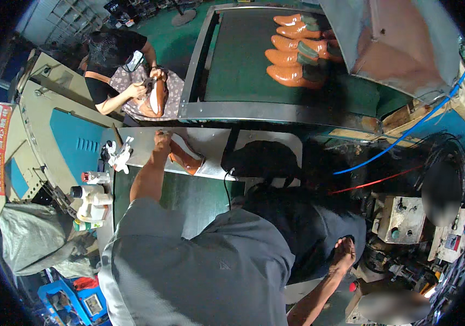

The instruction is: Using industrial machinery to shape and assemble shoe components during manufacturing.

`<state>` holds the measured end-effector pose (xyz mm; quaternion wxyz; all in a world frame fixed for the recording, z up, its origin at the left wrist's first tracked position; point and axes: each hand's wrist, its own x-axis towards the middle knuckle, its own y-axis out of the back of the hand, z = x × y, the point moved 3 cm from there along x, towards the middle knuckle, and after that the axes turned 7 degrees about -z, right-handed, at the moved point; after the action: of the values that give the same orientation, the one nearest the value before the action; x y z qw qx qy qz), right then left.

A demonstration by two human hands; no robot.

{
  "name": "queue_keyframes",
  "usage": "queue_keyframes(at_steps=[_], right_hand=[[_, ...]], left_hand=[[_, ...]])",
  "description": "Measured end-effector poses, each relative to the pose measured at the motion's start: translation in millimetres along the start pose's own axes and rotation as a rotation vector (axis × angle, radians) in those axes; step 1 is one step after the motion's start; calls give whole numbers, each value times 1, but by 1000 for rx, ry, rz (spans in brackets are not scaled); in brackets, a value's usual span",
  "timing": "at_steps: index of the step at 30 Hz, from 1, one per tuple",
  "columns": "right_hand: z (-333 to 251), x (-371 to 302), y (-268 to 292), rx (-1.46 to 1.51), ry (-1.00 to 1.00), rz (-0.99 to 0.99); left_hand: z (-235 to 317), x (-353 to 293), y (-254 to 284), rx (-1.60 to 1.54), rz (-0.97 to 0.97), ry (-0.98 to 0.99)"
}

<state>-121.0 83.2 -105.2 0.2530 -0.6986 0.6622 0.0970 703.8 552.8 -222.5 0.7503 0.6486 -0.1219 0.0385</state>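
My left arm reaches over the bench, and my left hand (161, 140) is closed at the far end of a tan shoe (185, 156). The shoe lies tilted on the light metal strip, with a pale band along its side. Part of its end is hidden behind my fingers. My right hand (344, 254) rests low at the right, by my dark-clothed leg, its fingers curled. Something small and dark shows at its fingertips, but I cannot make out what it is.
Across the bench a co-worker (129, 76) handles another brown shoe (157, 99). Several glossy tan shoes (295, 76) lie on the green conveyor (238, 60). Bottles (95, 195) and white gloves (120, 156) sit at the left. A blue hose (406, 140) and control box (401, 220) are right.
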Motion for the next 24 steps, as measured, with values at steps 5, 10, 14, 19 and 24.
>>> queue_keyframes(at_steps=[5,10,14,19,24], right_hand=[[-8,4,-20,-35,53,-167],[-39,-68,-165,-106,-41,-402],[-33,-79,-269,141,-56,-840],[-86,-31,-286,783,245,-476],[-112,-53,-154,541,409,36]], left_hand=[[111,-20,64,-1331,-252,181],[363,-63,272,-1390,-348,-208],[494,-142,340,-2061,-873,-377],[559,-304,337,-1969,-1624,-163],[566,-401,253,-1146,-2132,-581]])
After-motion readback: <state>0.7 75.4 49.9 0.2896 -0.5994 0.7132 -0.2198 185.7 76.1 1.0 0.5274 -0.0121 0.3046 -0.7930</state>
